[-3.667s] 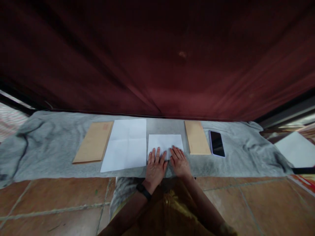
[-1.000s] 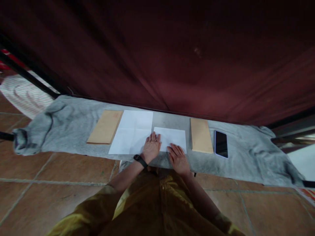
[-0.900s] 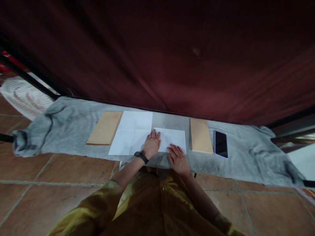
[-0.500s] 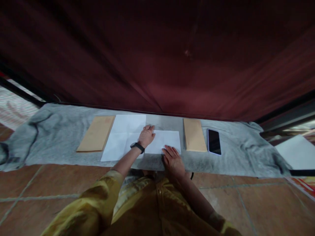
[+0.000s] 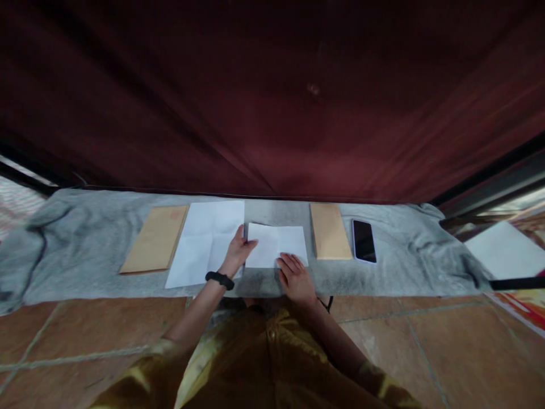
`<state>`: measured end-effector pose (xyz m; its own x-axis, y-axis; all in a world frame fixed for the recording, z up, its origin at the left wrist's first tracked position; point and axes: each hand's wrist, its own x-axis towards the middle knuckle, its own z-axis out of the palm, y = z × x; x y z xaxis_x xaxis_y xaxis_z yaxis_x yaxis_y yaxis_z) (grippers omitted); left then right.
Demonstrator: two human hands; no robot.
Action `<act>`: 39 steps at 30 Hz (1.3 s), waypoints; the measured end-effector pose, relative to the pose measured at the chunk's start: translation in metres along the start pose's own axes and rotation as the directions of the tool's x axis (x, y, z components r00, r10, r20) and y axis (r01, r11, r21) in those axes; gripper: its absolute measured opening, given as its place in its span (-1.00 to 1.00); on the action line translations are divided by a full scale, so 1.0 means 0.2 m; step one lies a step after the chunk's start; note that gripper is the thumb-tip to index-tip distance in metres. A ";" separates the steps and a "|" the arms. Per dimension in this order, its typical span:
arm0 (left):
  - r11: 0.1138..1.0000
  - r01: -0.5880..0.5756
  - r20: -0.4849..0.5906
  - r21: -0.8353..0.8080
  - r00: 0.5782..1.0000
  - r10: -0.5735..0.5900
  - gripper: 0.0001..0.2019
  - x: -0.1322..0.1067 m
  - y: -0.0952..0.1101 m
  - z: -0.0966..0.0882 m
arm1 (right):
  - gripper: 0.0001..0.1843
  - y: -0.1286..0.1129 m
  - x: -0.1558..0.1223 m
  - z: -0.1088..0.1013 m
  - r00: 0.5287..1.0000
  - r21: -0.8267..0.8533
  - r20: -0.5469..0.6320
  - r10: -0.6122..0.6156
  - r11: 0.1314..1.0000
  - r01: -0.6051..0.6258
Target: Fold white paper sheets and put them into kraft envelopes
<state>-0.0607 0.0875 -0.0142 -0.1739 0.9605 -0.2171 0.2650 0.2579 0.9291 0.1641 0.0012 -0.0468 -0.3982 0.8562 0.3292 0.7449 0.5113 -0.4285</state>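
Observation:
A folded white sheet of paper (image 5: 272,247) lies crosswise in front of me, with a crease near its middle. My left hand (image 5: 237,251), a black band on its wrist, is at the left end of this sheet. Its thumb rests over the paper and the end looks slightly raised; the other fingertips are partly hidden. My right hand (image 5: 296,278) lies with fingers stretched out on the sheet's lower right edge. To the left, a larger unfolded white sheet (image 5: 200,244) with crossing creases lies partly under my left hand and forearm.
A brown envelope (image 5: 155,238) lies at the left, another brown envelope (image 5: 331,232) to the right. Beyond that is a phone (image 5: 364,241) with a dark screen. Grey cloth (image 5: 409,250) covers the narrow surface; a dark red fabric wall (image 5: 272,142) rises behind it.
My left hand has moved from the folded sheet's upper left part to its left end, turning its thumb over the paper. My right hand stays on the sheet. The view has shifted slightly.

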 end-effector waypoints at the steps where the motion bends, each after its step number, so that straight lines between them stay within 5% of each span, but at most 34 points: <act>1: 0.997 0.039 0.022 -0.070 0.999 -0.037 -0.11 -0.04 0.00 0.00 | -0.58 0.00 0.00 0.00 1.000 0.004 -0.003 0.002 1.000 -0.002; 5: 0.981 0.071 0.072 -0.183 0.996 -0.059 -0.15 -0.16 0.06 0.01 | -0.57 -0.01 0.00 -0.02 1.000 0.016 -0.005 0.008 1.000 -0.008; 9: 0.981 0.011 -0.026 -0.192 1.000 -0.016 -0.16 -0.28 0.14 0.03 | -0.51 -0.09 0.00 -0.01 0.999 0.027 -0.014 0.044 0.999 -0.043; 13: 0.995 -0.047 -0.092 -0.092 0.995 0.039 -0.13 -0.41 0.13 0.07 | -0.47 -0.17 -0.01 0.01 0.991 0.008 -0.001 0.134 0.991 -0.134; 21: 0.951 -0.231 0.016 0.206 0.972 0.233 -0.23 -0.54 0.18 0.15 | -0.54 -0.14 -0.03 -0.04 0.967 0.070 0.032 0.253 0.965 -0.254; 26: 0.828 -0.357 0.154 0.433 0.934 0.323 -0.33 -0.52 0.22 0.21 | -0.60 -0.13 -0.06 -0.05 0.931 0.204 -0.020 0.365 0.913 -0.353; 32: 0.572 -0.544 0.339 0.614 0.836 0.431 -0.30 -0.50 0.21 0.28 | -0.63 -0.08 -0.07 -0.09 0.798 0.350 0.021 0.602 0.743 -0.570; 36: 0.405 -0.607 0.440 0.683 0.785 0.435 -0.36 -0.48 0.16 0.31 | -0.65 -0.04 -0.06 -0.12 0.757 0.484 0.007 0.653 0.660 -0.574; 39: 0.349 -0.641 0.490 0.684 0.758 0.431 -0.45 -0.46 0.11 0.33 | -0.49 0.00 -0.07 -0.12 0.712 0.598 0.020 0.702 0.562 -0.571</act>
<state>0.0228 0.0120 0.0065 0.4471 0.8900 0.0894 0.8526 -0.4543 0.2581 0.1818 -0.0126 -0.0302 0.2286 0.9699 -0.0834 0.3262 -0.1570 -0.9322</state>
